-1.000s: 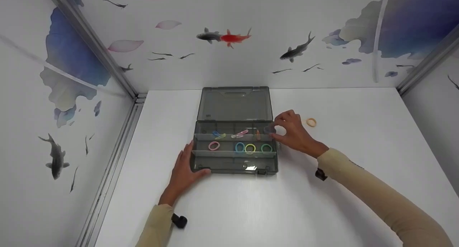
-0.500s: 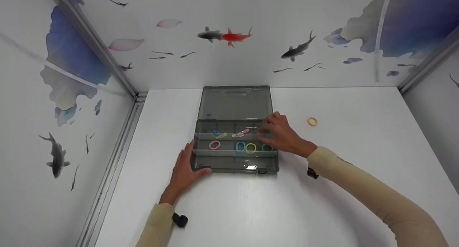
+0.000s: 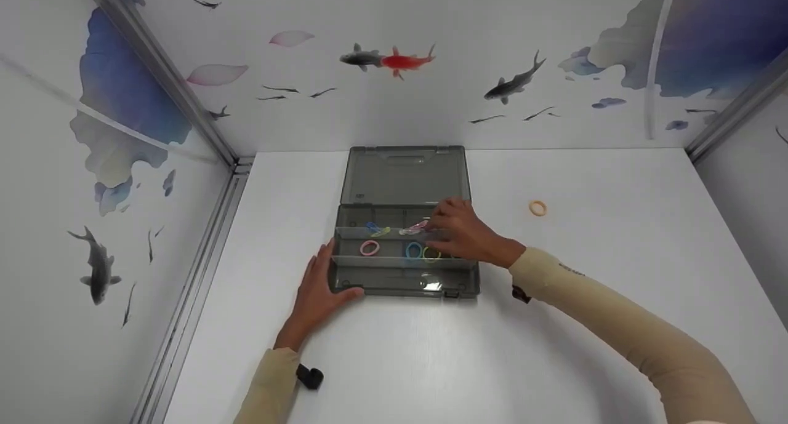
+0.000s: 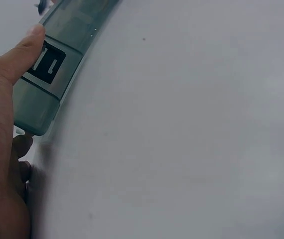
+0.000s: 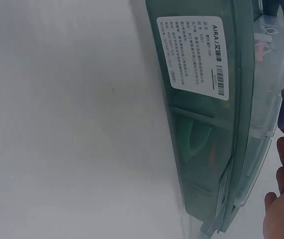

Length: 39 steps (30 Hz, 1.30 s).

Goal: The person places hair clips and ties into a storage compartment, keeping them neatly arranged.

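A smoky translucent compartment box (image 3: 405, 278) lies on the table with its lid (image 3: 406, 175) folded back. My left hand (image 3: 317, 295) holds its front left corner, thumb along the front wall and fingers against the left side. My right hand (image 3: 465, 230) is over the right half of the box. In the right wrist view its fingertips pinch a small purple piece (image 5: 283, 114), its kind unclear. The back row holds a blue-and-yellow pair of small clips (image 3: 380, 229) and a pink clip (image 3: 417, 226). The middle row holds a pink ring (image 3: 369, 248), a blue ring (image 3: 413, 250) and a yellow ring (image 3: 432, 253).
An orange ring (image 3: 537, 208) lies on the white table (image 3: 591, 239), right of the box. A white label (image 5: 197, 57) is on the box's side. Painted walls (image 3: 394, 104) close off the back and both sides.
My right hand has moved left from the box's right edge to over its back and middle rows, now covering the green ring and orange clip. The left hand stays in place.
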{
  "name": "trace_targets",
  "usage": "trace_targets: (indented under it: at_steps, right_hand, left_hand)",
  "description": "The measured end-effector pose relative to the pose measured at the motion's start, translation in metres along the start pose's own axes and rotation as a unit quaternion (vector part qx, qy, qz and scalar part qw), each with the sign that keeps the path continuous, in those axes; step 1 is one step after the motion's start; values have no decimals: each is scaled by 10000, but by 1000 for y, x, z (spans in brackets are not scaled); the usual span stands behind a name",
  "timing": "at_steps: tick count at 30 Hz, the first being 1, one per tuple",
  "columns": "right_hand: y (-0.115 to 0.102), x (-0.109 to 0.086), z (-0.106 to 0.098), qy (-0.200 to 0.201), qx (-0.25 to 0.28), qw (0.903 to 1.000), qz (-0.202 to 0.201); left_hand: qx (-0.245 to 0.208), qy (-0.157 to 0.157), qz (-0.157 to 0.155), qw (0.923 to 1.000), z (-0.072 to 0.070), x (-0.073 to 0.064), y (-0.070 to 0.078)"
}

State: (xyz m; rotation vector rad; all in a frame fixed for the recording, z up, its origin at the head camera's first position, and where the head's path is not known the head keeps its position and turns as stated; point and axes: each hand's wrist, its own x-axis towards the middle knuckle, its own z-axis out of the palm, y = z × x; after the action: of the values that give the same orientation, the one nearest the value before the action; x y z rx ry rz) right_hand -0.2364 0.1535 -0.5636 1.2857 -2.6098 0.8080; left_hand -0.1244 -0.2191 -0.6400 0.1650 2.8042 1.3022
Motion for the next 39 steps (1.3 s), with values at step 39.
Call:
trace_targets:
  at_steps: [39]
  right_hand:
    - [-24,37,24,-891,-77,9960,-10]
  left_hand:
    - [140,34,-125,9998,0,0,3]
